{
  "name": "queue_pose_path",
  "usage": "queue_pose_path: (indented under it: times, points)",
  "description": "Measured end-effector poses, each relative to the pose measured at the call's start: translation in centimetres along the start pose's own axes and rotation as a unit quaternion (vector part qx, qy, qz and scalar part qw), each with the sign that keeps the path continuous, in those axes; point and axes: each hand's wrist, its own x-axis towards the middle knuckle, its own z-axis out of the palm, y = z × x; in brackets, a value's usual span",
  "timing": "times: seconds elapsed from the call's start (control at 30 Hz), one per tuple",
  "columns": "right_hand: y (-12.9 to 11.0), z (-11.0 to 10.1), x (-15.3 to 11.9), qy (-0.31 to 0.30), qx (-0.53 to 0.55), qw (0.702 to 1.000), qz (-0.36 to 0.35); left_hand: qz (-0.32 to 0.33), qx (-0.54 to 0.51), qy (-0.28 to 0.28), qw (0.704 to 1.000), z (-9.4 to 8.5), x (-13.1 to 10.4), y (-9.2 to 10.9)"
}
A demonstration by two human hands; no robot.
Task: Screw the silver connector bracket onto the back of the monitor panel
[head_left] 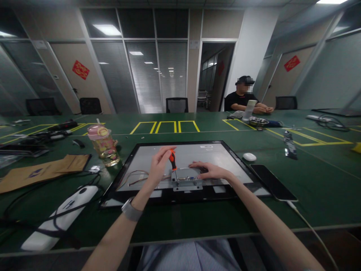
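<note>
A flat display panel point(225, 162) with a black frame lies on the green table. At its near edge sits a metal bracket point(187, 185) with a small circuit board and connectors. My left hand point(161, 163) is closed on the orange and black handle of a screwdriver point(173, 160), which stands nearly upright with its shaft down at the bracket's left end. My right hand point(208, 170) rests at the bracket's right side, fingers apart, touching the board or bracket. Thin wires point(135, 177) lie on the panel to the left.
To the left are a pink bottle point(103, 145), a brown paper bag point(47, 169) and a white power strip point(62, 216) with black cables. A phone point(273, 182) and a white case point(249, 157) lie right. Across the table sits a person point(239, 98) near a metal bowl point(258, 121).
</note>
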Motion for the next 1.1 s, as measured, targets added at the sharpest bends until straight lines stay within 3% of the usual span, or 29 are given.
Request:
queue_pose_path:
  times: [0.1, 0.33, 0.6, 0.8, 0.97, 1.1]
  points:
    - [-0.1, 0.0, -0.1, -0.001, -0.003, 1.0, 0.026, -0.028, -0.052, -0.023, 0.998, 0.1, -0.1, 0.1]
    - [-0.3, 0.0, -0.2, -0.001, 0.003, 1.0, 0.03, 0.041, 0.06, 0.021, 0.997, 0.6, -0.5, 0.8]
    - [-0.8, 0.0, -0.2, 0.0, -0.009, 0.999, 0.037, 0.018, 0.022, -0.003, 1.0, 0.6, -1.0, 0.8]
    - [-0.8, 0.0, -0.3, 0.0, -0.011, 1.0, 0.027, 0.113, 0.141, 0.041, 0.983, 1.0, -1.4, 0.9]
    - [-1.0, -0.1, -0.3, 0.003, -0.014, 0.999, 0.032, 0.087, 0.082, -0.001, 0.993, 0.9, -1.4, 1.0]
    - [-0.7, 0.0, -0.2, 0.002, -0.011, 1.0, 0.027, 0.081, 0.091, 0.01, 0.993, 0.8, -1.3, 0.9]
